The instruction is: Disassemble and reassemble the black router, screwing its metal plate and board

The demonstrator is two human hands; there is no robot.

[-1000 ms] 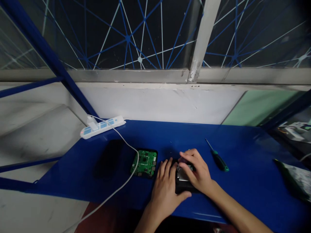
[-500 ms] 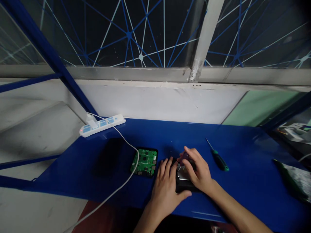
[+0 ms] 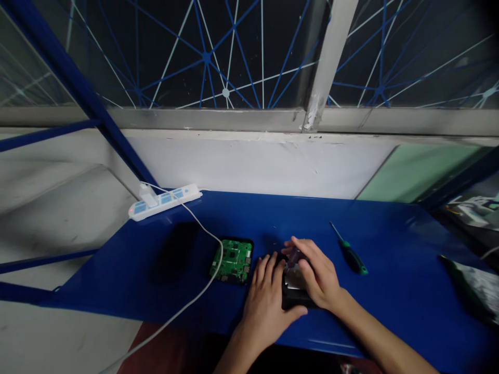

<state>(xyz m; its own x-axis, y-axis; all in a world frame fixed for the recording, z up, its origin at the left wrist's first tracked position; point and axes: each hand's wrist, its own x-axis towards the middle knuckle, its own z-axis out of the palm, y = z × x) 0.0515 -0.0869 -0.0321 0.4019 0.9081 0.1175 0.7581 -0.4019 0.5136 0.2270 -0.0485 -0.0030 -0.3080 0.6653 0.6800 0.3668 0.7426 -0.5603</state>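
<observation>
My right hand (image 3: pixel 318 272) is closed around a short screwdriver (image 3: pixel 294 257) with a dark purple handle. The screwdriver's lower end is over a silver metal plate (image 3: pixel 295 280) set in a black case (image 3: pixel 298 298). Along the left side of that case lies my left hand (image 3: pixel 268 293), touching it, palm down with fingers stretched and the thumb spread out at the near side. Part of the case and plate is hidden under both hands. To the left of my left hand is a green circuit board (image 3: pixel 233 261) in a black shell, with a white cable (image 3: pixel 198 297) crossing over it.
A green-handled screwdriver (image 3: pixel 353 258) lies right of my hands on the blue table (image 3: pixel 257 213). At the back left stands a white power strip (image 3: pixel 166 201) with a plug in it. A shiny packet (image 3: pixel 473 285) is at the right edge. A blue frame post (image 3: pixel 117 143) rises on the left.
My right hand has turned a little about the screwdriver, its fingers shifting slightly left and the handle tilting. My left hand and the case stay where they were.
</observation>
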